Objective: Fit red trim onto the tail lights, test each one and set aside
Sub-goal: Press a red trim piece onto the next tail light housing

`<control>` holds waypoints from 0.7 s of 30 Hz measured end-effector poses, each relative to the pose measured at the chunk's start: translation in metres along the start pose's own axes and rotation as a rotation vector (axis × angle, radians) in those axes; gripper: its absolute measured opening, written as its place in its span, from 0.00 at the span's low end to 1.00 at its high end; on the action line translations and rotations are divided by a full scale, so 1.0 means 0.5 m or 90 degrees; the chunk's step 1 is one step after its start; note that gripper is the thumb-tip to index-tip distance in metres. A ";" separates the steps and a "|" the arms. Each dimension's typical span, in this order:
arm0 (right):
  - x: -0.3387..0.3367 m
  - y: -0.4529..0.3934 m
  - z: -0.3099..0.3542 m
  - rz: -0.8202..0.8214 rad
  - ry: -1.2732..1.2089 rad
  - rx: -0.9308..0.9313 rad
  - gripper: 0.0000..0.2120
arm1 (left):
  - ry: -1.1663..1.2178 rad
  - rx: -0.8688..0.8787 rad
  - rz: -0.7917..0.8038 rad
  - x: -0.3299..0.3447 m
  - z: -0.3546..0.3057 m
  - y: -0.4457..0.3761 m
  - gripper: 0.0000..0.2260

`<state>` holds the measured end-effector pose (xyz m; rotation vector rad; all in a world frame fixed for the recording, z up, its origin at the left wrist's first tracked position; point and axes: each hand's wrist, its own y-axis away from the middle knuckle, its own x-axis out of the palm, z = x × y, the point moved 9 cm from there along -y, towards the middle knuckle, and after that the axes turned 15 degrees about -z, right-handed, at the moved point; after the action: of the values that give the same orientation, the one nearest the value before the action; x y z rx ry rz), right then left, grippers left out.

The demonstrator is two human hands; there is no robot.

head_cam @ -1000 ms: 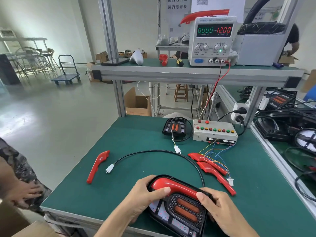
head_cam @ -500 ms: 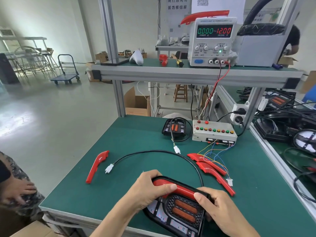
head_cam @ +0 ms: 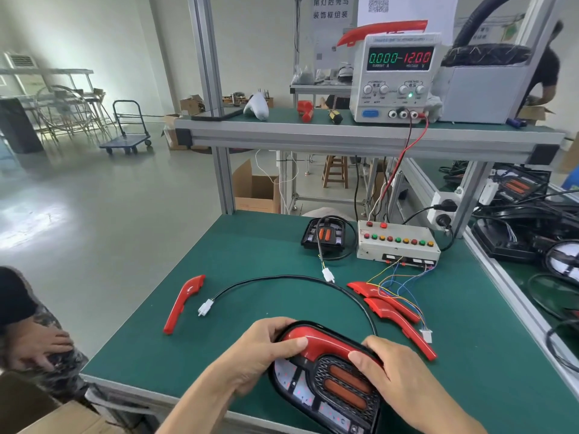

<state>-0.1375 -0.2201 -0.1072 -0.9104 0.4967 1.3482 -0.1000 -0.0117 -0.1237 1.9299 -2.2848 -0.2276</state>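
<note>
The tail light lies at the near edge of the green table, held between both hands. A red trim piece sits along its upper edge. The left hand grasps the light's left end, thumb pressing on the trim. The right hand grasps the right side, thumb on the trim's other end. The light's black cable arcs across the table to a white plug. A loose trim lies to the left, and two more trims to the right, under coloured wires from the button box.
</note>
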 end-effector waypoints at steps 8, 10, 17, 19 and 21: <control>-0.018 0.000 0.000 -0.056 -0.070 0.002 0.26 | 0.003 0.041 -0.022 0.010 -0.002 -0.008 0.21; -0.021 0.001 -0.005 -0.069 -0.077 0.015 0.26 | 0.030 0.024 -0.027 0.012 0.006 -0.006 0.23; -0.009 0.007 -0.023 -0.010 -0.132 0.046 0.25 | 0.102 -0.036 -0.044 0.013 0.017 -0.016 0.20; -0.010 0.003 -0.032 0.016 -0.124 0.038 0.25 | 0.107 -0.035 -0.041 0.015 0.016 -0.019 0.20; -0.011 0.000 -0.041 0.027 -0.134 0.045 0.26 | 0.113 -0.040 -0.038 0.021 0.019 -0.020 0.18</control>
<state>-0.1345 -0.2398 -0.1149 -0.6945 0.3998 1.4377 -0.0943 -0.0237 -0.1347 1.9057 -2.0863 -0.1271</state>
